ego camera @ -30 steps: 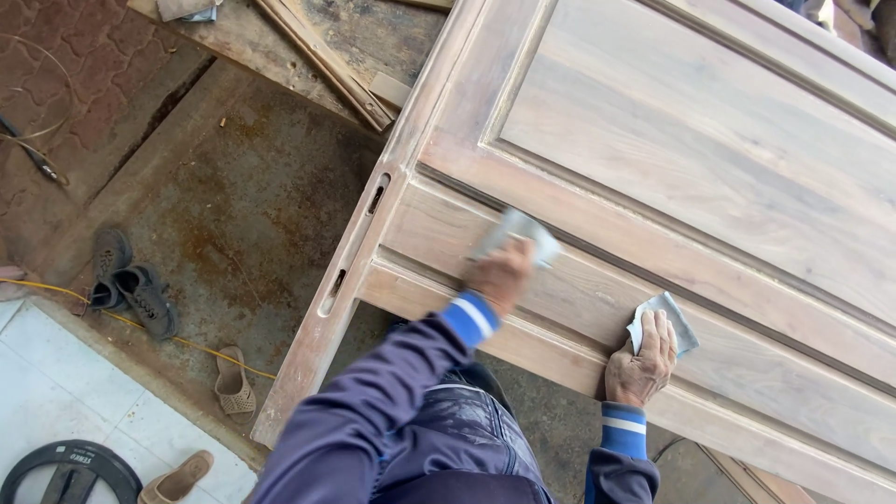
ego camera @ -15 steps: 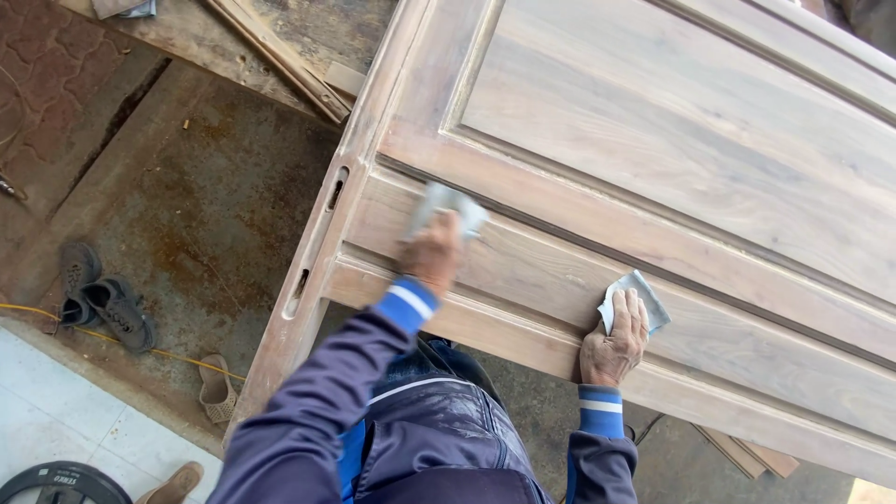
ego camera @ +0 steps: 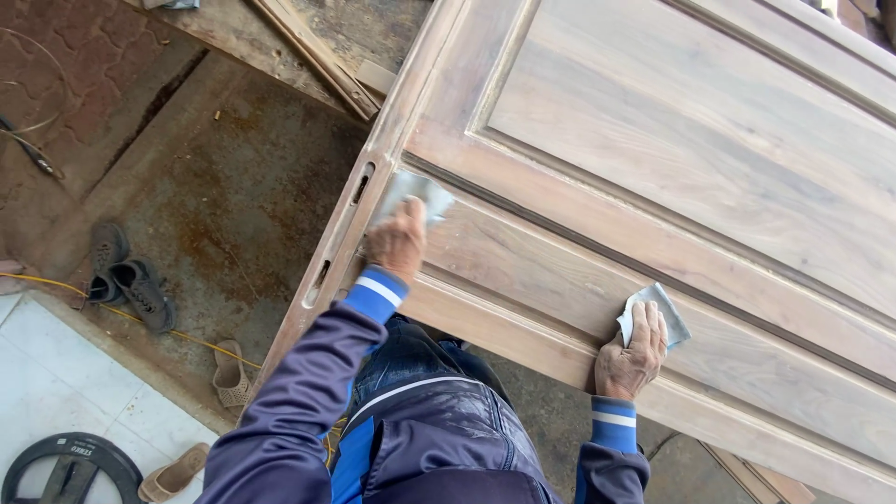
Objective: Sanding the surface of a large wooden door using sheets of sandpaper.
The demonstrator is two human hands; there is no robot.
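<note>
Left hand [ego camera: 397, 245] pressed flat onto a grey sheet of sandpaper [ego camera: 413, 194] near the lock-edge of the wooden door [ego camera: 672, 140], beside the mortise slot [ego camera: 361, 183], fingers closed over the sheet. Right hand [ego camera: 633, 353] resting on the door's lower rail, fingers bent over a second folded sandpaper piece [ego camera: 653, 313]. Below the door on the concrete floor [ego camera: 215, 177]: dark shoes [ego camera: 126, 278], tan sandals [ego camera: 229, 373].

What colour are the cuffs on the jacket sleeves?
Bright blue with white stripes, on the dark navy jacket's cuffs; head view.
</note>
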